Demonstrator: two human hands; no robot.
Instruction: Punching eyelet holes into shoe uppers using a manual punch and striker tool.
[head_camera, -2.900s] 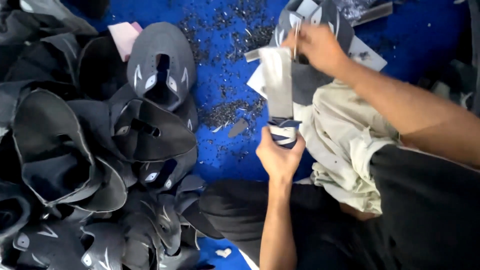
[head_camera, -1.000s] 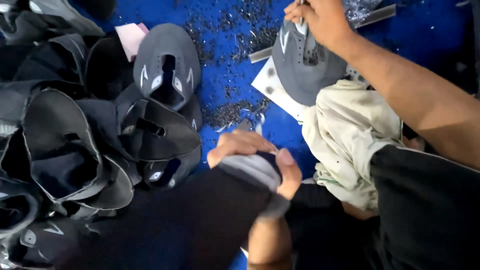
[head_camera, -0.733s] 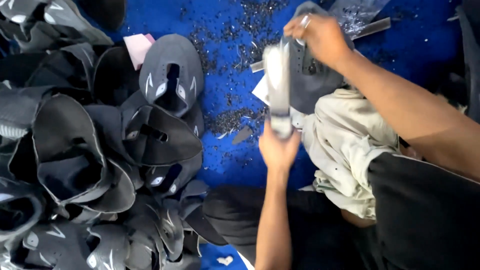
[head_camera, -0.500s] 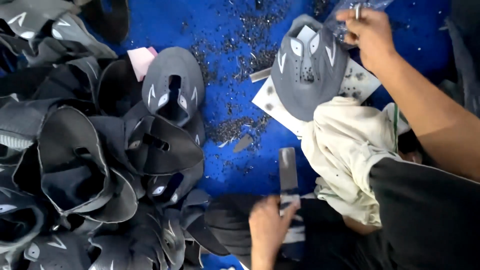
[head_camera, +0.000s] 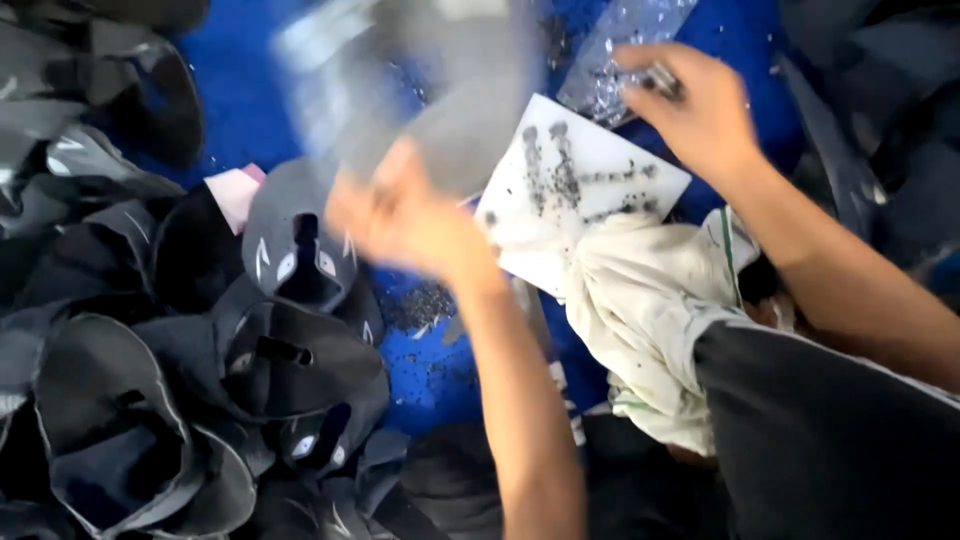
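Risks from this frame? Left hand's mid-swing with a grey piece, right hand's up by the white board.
1. The left hand is motion-blurred while lifting the grey shoe piece; its grip cannot be judged, so the piece might slip onto the dark pile of uppers.
2. The right hand pinches a small metal tool near the swinging piece; they might collide.
3. Dark trimmings litter the white board and could soil the cream cloth.
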